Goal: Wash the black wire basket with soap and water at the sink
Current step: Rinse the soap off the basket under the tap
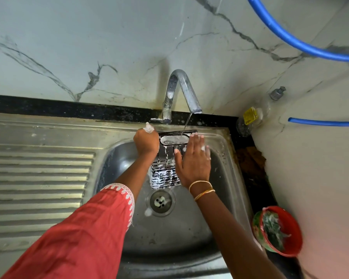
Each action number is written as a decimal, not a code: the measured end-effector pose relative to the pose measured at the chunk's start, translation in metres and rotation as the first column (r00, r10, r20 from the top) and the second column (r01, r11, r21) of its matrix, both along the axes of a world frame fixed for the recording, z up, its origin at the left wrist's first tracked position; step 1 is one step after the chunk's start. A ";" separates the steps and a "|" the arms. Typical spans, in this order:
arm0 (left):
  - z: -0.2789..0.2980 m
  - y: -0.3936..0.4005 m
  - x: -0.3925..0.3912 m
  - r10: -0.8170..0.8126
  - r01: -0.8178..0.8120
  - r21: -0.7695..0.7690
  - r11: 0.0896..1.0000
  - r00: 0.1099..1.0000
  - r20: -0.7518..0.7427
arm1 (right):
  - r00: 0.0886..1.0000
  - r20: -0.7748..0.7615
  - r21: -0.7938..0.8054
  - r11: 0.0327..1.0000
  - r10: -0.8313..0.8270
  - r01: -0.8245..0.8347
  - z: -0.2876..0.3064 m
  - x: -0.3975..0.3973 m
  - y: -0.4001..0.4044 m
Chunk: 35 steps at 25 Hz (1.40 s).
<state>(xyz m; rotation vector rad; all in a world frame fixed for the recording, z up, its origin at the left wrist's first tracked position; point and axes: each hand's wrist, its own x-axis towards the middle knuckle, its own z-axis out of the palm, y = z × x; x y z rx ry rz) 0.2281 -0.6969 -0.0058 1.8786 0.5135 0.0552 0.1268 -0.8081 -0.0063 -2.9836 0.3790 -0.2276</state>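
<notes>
So the black wire basket [166, 164] was held up over the sink [189, 234] bowl, right under the tap [181, 91], with a thin stream of water [186, 123] landing on its top rim. It was pretty sudsy, white foam all through the lower wires.

Left hand [146, 141] was curled around the basket's left side, gripping it, with a blob of foam on the knuckles. Right hand [193, 158] was flat and spread, fingers straight, pressed against the basket's right face, soap on the fingertips too.

Both arms reached forward from the bottom of the view. The left one had a red sleeve [79, 234] with white lace trim at the cuff; the right wrist had thin gold bangles [201, 188].

Back corner had a clear bottle [254, 115] with a yellow label, but the text was too small to read. A red tub [278, 230] with a soapy green scrubber sat on the right ledge.
</notes>
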 end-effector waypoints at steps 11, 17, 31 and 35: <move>0.025 -0.016 -0.013 -0.614 0.494 0.708 0.505 0.782 -0.108 | 0.886 0.307 0.809 0.586 -0.349 -0.049 0.013 0.032 0.012; 0.026 -0.032 -0.010 -0.610 0.538 0.661 0.522 0.778 -0.151 | 0.858 -0.176 0.978 -0.186 -0.482 0.096 0.040 0.039 -0.010; 0.053 0.027 -0.014 -0.410 0.396 -0.119 0.911 0.903 -0.130 | 0.996 -0.045 0.741 0.666 -0.078 0.086 0.056 0.052 0.001; 0.064 0.018 -0.011 -0.418 0.418 0.002 0.908 0.908 -0.039 | 0.959 -0.202 0.526 0.804 -0.198 0.277 0.068 0.066 0.013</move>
